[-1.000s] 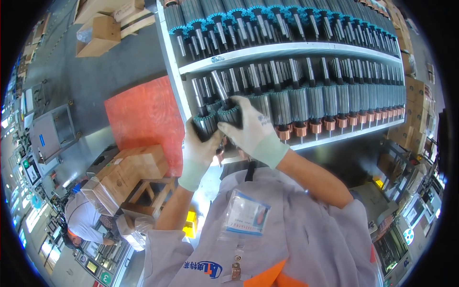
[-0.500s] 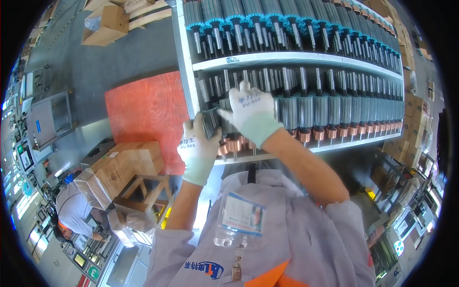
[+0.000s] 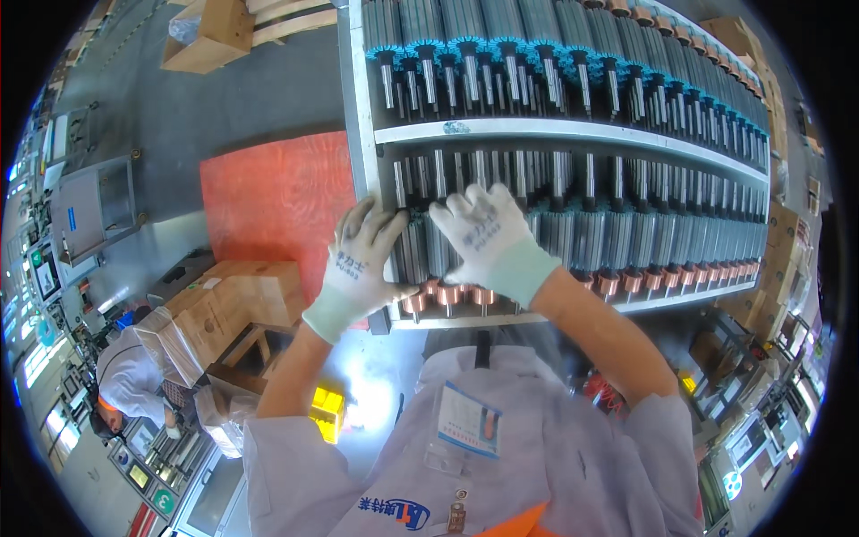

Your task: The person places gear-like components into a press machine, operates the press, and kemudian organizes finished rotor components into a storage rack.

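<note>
Motor armatures with ribbed grey cores, steel shafts and copper commutators stand in rows on a white-edged rack (image 3: 573,134). At the near row's left end, my gloved left hand (image 3: 356,255) lies against the end armature (image 3: 412,252), its fingers stretched and its thumb out by the copper commutator. My gloved right hand (image 3: 490,240) rests over the armatures just right of that, fingers spread and thumb apart, covering part of them. Another armature (image 3: 438,249) shows between the hands. Neither hand is wrapped round a piece. Both gloves are white with pale green cuffs.
Left of the rack lies a red board (image 3: 273,197). Cardboard boxes (image 3: 259,291) stand nearer, with a yellow bin (image 3: 328,413) below them. A co-worker (image 3: 130,380) bends over equipment at the lower left. An open carton (image 3: 210,36) sits by a wooden pallet at the far left.
The armature that leaned in my left hand now stands upright at the row's end. My left fingers have spread from it. My right hand has shifted slightly right and nearer in the picture.
</note>
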Available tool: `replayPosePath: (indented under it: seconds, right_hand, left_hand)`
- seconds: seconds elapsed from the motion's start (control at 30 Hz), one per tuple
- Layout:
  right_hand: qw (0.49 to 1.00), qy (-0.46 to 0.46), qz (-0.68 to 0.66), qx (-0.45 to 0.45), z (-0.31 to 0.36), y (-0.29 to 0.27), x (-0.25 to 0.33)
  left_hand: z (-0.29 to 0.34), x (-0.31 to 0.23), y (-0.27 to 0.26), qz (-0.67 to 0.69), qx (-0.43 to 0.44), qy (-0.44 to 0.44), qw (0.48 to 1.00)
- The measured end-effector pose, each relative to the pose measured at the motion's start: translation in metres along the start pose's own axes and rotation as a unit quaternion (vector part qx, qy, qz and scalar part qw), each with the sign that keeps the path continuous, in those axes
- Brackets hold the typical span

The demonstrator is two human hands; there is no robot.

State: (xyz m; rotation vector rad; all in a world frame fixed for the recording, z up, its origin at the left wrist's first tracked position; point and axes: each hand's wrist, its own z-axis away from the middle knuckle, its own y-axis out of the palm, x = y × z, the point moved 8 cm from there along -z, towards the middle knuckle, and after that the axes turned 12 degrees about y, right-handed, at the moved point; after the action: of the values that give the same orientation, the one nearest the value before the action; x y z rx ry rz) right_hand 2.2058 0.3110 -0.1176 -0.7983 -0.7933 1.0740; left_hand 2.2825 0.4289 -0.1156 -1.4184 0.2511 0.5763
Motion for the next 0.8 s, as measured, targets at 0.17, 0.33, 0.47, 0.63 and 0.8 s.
replayPosePath:
  seconds: [0.17, 0.33, 0.47, 0.63, 0.8]
  right_hand:
    - [1.0, -0.011, -0.007, -0.021, 0.005, 0.006, -0.002]
    - [1.0, -0.005, 0.003, 0.023, 0.001, 0.006, -0.005]
    - [0.99, -0.002, -0.13, -0.044, 0.009, 0.003, -0.021]
    - [0.897, 0.094, -0.373, -0.219, 0.061, -0.032, -0.094]
    - [0.81, 0.245, -0.472, -0.245, 0.123, 0.0, -0.147]
  left_hand:
    - [0.0, 0.002, 0.002, 0.004, -0.027, 0.001, 1.0]
    - [-0.003, 0.001, 0.0, 0.057, -0.042, 0.03, 0.997]
    - [-0.004, -0.002, 0.005, 0.034, -0.031, 0.017, 0.999]
    - [0.0, -0.004, 0.006, 0.003, -0.04, 0.011, 0.999]
    - [-0.002, -0.005, 0.003, -0.01, -0.04, 0.012, 0.999]
